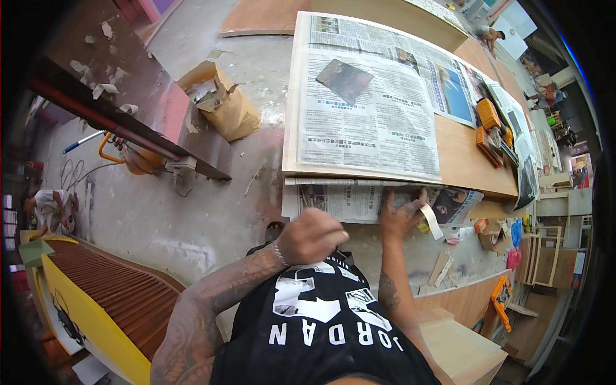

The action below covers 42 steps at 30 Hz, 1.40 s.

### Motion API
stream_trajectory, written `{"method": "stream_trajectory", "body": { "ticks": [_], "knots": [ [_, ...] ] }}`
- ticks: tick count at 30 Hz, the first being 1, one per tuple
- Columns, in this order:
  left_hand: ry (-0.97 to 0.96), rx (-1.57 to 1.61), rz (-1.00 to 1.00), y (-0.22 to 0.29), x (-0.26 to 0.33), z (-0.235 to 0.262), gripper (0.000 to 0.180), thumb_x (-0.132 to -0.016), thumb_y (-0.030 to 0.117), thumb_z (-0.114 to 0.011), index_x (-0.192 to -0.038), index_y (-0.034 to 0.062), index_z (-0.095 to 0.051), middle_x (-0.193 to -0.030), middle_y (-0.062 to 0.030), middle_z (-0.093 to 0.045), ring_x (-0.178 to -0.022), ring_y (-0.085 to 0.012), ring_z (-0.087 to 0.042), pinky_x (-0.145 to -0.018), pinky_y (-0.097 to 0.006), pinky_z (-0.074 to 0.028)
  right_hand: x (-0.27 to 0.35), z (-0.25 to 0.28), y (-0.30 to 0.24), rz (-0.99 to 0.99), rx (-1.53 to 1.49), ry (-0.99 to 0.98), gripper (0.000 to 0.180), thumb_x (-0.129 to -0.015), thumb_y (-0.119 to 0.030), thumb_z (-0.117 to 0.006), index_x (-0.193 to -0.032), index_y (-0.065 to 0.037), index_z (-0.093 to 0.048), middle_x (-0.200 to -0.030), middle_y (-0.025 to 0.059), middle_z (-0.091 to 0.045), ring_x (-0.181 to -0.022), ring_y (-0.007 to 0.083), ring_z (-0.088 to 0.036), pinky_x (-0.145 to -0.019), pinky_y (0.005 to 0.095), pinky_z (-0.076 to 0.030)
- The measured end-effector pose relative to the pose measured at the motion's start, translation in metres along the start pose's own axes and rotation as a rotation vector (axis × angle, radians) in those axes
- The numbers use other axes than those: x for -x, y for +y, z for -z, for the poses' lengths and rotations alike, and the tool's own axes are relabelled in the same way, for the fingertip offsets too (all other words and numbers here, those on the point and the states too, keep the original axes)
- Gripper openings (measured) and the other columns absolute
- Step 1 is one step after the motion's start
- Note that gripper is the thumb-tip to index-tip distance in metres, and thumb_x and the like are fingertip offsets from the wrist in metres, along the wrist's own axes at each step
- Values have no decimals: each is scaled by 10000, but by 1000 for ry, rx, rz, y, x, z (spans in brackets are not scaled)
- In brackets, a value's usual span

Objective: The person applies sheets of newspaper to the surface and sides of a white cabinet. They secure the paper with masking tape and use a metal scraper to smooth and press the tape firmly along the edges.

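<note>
My left hand [312, 237] is closed in front of my chest, its fingers pinched together. Anything between them is too small to make out. At the near edge of the wooden panel, my right hand [399, 215] reaches up against a hanging newspaper sheet [350, 200], fingers bent. A pale strip of masking tape [432, 223] dangles from its finger side. Something yellowish shows behind that strip, partly hidden. Newspaper [366, 135] covers much of the panel's top. On it lies a dark, square flat plate [344, 81].
An orange-and-black tool [493, 131] rests on the bare wood [471, 154] at right. A brown paper bag [228, 106] stands on the floor beyond a dark beam [147, 96]. A slatted brown panel with a yellow side [83, 314] is at lower left. Other people work farther off.
</note>
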State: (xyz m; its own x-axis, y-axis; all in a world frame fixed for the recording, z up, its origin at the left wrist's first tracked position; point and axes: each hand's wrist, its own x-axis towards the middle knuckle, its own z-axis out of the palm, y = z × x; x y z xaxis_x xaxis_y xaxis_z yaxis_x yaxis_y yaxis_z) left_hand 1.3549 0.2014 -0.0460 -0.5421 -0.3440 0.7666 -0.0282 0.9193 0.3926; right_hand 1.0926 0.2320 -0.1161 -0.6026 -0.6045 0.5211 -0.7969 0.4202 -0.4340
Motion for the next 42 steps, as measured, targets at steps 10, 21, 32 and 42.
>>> {"method": "stream_trajectory", "body": {
  "ticks": [10, 21, 32, 42],
  "knots": [
    [-366, -57, 553, -52, 8, -28, 450, -918, 252, -668, -1344, 123, -602, -1201, -162, -642, -1062, -339, -631, -939, -452, -499, 0, 2, 8, -5, -11, -33, 862, -807, -312, -798, -1450, -39, -294, -1380, 271, -439, -1301, 448, -381, -1098, 568, -281],
    [-138, -212, 732, -29, 5, 1, 436, -864, 210, -731, -1260, 87, -598, -1142, -190, -619, -1020, -383, -615, -906, -447, -491, -16, 13, 39, 17, 195, -108, 642, -776, -359, -789, -1247, 23, -579, -1204, 280, -600, -1134, 476, -528, -974, 559, -400],
    [-341, -458, 664, -31, 12, -13, 425, -868, 280, -708, -1241, 82, -660, -1171, -157, -558, -1041, -375, -528, -899, -507, -428, -76, 64, 101, -87, 509, -216, 535, -814, -483, -728, -1135, -58, -680, -1061, 266, -650, -1090, 435, -564, -897, 570, -416],
    [-511, -592, 688, -22, 3, -17, 415, -881, 275, -668, -1241, 67, -658, -1155, -148, -565, -1063, -359, -523, -892, -491, -416, -52, 82, 65, 199, 242, -162, 358, -852, -333, -737, -1099, -76, -701, -1103, 193, -629, -1104, 388, -552, -933, 514, -406]
  ]
}}
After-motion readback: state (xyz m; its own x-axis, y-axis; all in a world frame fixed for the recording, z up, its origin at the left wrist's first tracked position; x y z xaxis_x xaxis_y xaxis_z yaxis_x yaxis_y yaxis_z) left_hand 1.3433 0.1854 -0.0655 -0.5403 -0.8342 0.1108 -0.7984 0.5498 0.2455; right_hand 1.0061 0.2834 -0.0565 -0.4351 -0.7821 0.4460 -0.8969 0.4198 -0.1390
